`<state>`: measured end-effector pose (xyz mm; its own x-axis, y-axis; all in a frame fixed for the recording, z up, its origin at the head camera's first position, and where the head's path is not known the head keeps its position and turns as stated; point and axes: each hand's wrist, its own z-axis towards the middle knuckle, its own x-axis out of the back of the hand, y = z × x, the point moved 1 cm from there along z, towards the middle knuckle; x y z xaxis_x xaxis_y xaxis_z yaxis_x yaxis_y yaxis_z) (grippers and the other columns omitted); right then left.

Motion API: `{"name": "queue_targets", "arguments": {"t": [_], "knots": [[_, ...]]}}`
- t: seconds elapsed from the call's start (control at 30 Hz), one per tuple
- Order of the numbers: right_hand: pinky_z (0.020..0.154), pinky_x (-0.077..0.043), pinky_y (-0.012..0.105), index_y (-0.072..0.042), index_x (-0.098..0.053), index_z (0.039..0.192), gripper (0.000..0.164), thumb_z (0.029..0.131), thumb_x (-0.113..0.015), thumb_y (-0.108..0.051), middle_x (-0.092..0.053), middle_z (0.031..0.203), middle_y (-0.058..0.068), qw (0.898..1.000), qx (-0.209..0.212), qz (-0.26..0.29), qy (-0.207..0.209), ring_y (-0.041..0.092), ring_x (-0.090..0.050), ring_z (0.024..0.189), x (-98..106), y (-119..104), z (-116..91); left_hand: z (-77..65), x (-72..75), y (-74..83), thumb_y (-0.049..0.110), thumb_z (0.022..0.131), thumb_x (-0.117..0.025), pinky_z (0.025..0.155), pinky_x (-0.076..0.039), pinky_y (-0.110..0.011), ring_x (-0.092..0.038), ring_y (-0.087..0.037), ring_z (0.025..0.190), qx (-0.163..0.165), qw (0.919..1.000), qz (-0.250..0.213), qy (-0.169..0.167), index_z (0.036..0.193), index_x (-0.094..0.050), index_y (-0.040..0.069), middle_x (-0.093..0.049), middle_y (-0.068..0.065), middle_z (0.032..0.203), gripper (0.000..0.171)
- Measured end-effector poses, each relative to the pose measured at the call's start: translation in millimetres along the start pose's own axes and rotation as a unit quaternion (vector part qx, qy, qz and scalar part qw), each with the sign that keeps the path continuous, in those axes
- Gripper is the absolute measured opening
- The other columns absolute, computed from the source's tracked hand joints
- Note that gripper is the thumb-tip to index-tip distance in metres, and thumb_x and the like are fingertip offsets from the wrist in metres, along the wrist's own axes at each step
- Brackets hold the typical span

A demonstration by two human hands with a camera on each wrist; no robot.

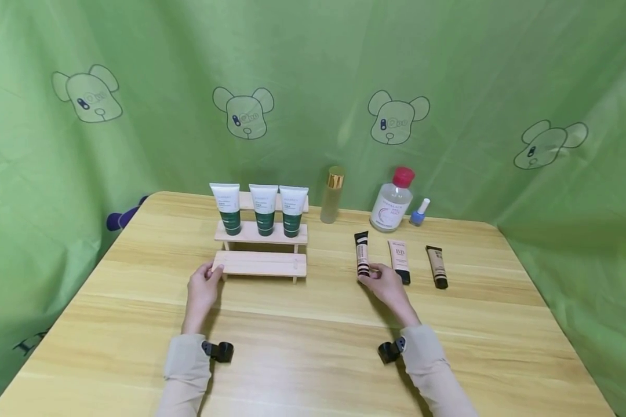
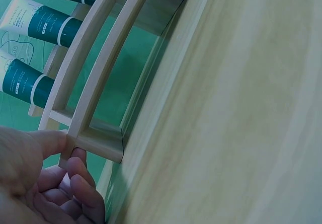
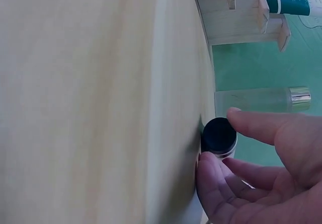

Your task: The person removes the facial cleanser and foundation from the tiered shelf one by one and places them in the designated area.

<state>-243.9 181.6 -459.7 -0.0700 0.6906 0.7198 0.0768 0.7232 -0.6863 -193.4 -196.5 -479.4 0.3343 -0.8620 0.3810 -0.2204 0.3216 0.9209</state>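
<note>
My left hand (image 1: 202,292) pinches the left end of the lowest step of a three-tier wooden display rack (image 1: 261,264). Three white-and-green squeeze tubes (image 1: 265,209) stand cap-down on the rack's middle step; its lowest step is bare. My right hand (image 1: 388,288) holds the black cap end of a slim cosmetic tube (image 1: 362,252) that lies on the table. In the right wrist view, thumb and fingers sit on either side of the round black cap (image 3: 220,135); most of that tube is hidden there.
Right of the held tube lie a pink BB cream tube (image 1: 399,260) and a beige tube (image 1: 437,266). Behind stand a gold-capped bottle (image 1: 332,195), a clear bottle with a red cap (image 1: 391,202) and a blue nail polish bottle (image 1: 419,214). A green curtain (image 1: 313,69) hangs behind the wooden table (image 1: 302,359).
</note>
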Motion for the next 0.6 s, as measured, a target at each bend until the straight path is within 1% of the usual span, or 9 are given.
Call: {"name": "queue_targets", "arguments": {"t": [0.1, 0.2, 0.33, 0.5, 0.6], "knots": [[0.067, -0.046, 0.028, 0.008, -0.053, 0.127, 0.048, 0.087, -0.067, -0.016, -0.065, 0.097, 0.020, 1.000, 0.005, 0.002, 0.010, 0.025, -0.059, 0.082, 1.7, 1.5, -3.9, 0.3, -0.4, 0.4, 0.023, 0.099, -0.049, 0.059, -0.037, -0.019, -0.041, -0.013, 0.073, -0.004, 1.0000, -0.001, 0.001, 0.130, -0.051, -0.007, -0.048, -0.007, 0.091, 0.043], [0.062, -0.048, 0.026, 0.007, -0.054, 0.126, 0.046, 0.088, -0.065, -0.015, -0.064, 0.098, 0.020, 1.000, 0.004, 0.014, 0.017, 0.025, -0.061, 0.081, 3.2, 0.9, -7.9, 0.4, -0.2, 0.4, 0.022, 0.099, -0.049, 0.058, -0.037, -0.019, -0.041, -0.013, 0.073, -0.007, 1.0000, 0.000, 0.001, 0.129, -0.051, -0.008, -0.048, -0.006, 0.090, 0.043], [0.062, -0.046, 0.024, 0.005, -0.057, 0.123, 0.039, 0.089, -0.063, -0.014, -0.063, 0.100, 0.019, 0.999, 0.011, 0.035, 0.037, 0.026, -0.061, 0.082, 3.5, -3.1, -11.2, 1.0, 0.1, 0.1, 0.022, 0.099, -0.049, 0.057, -0.036, -0.019, -0.041, -0.013, 0.072, -0.009, 1.0000, -0.001, 0.000, 0.130, -0.050, -0.008, -0.048, -0.006, 0.090, 0.043], [0.069, -0.047, 0.026, 0.003, -0.063, 0.117, 0.031, 0.089, -0.063, -0.011, -0.065, 0.100, 0.018, 0.995, 0.039, 0.054, 0.070, 0.027, -0.061, 0.086, -0.1, -10.9, -11.2, 0.5, 0.5, 0.0, 0.022, 0.099, -0.050, 0.058, -0.036, -0.019, -0.041, -0.013, 0.072, -0.010, 0.9999, -0.002, 0.001, 0.129, -0.051, -0.008, -0.048, -0.007, 0.090, 0.043], [0.072, -0.046, 0.025, 0.003, -0.065, 0.112, 0.027, 0.087, -0.064, -0.008, -0.066, 0.098, 0.017, 0.992, 0.065, 0.066, 0.083, 0.026, -0.060, 0.087, -5.4, -15.8, -8.8, -0.5, 0.7, -0.3, 0.022, 0.099, -0.050, 0.058, -0.036, -0.019, -0.041, -0.014, 0.072, -0.008, 1.0000, -0.001, 0.002, 0.129, -0.051, -0.008, -0.048, -0.007, 0.090, 0.043]]}}
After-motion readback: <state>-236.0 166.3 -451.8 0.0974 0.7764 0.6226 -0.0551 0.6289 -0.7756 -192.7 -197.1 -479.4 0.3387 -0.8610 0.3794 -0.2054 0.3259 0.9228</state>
